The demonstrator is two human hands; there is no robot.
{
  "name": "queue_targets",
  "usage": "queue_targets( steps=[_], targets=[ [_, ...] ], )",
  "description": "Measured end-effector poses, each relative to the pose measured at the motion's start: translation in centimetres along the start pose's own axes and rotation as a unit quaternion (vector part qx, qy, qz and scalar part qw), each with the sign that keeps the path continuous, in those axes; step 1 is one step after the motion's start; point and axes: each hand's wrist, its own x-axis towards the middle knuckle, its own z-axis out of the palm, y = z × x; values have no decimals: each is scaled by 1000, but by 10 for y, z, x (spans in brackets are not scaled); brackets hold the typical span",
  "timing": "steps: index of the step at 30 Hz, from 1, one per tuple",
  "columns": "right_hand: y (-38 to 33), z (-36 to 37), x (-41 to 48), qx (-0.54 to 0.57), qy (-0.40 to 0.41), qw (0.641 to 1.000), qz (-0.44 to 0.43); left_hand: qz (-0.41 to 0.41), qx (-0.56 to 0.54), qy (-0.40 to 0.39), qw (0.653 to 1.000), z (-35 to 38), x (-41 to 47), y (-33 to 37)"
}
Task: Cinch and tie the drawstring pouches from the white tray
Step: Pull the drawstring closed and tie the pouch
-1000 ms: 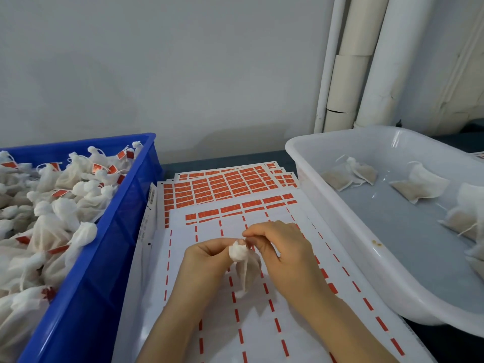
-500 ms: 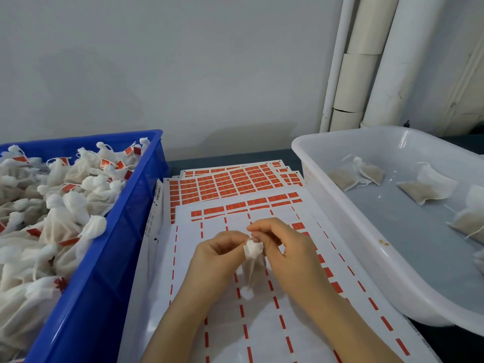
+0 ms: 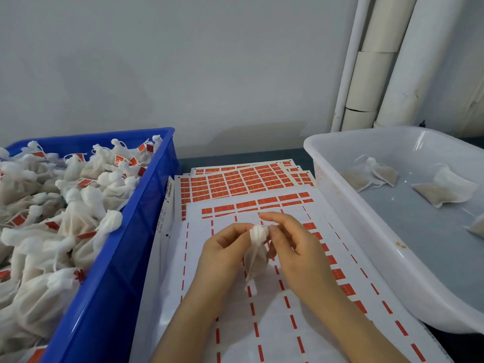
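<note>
I am watching one small white drawstring pouch (image 3: pixel 256 260) hanging upright between both hands, just above the paper in the middle of the table (image 3: pixel 235 157). Its neck is bunching tightly at the top and its filled body is drooping below. I cannot tell whether its bottom end is touching the paper. The left hand (image 3: pixel 225 254) is pinching the gathered neck from the left, thumb and fingertips curling in on the fabric. The right hand (image 3: pixel 296 247) is gripping the same neck from the right, its index finger arching over the top and its other fingers curling beside the pouch body. The string itself is too thin for me to make out.

Under the hands a top sheet (image 3: pixel 262 323) is lying flat, mostly white with rows of red dashes and a few orange-red labels running down its right side. Beyond it, more label sheets (image 3: pixel 246 183) are fanning out toward the wall (image 3: pixel 183 61), covered in orange-red labels.

Just beside the sheets on the right, the white tray (image 3: pixel 353 231) is sitting with loose pouches (image 3: pixel 445 189) lying flat on its floor, well apart from each other. On the left, a blue crate (image 3: pixel 117 284) is standing against the sheets, heaped with tied pouches (image 3: pixel 73 213), many carrying red tags. Behind the tray, white pipes (image 3: pixel 379 61) are running up the corner.
</note>
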Motion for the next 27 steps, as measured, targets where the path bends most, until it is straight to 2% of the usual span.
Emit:
queue_targets(
  steps=[10, 18, 27],
  targets=[
    [-1, 0, 0, 43, -20, 999, 7, -28, -100, 46, 994, 2, 1, 0],
    [7, -3, 3, 13, -36, 999, 37, 39, 34, 33, 998, 7, 0, -8],
    [8, -4, 4, 7, -52, 997, 60, 71, 61, 39, 995, 6, 0, -8]
  ],
)
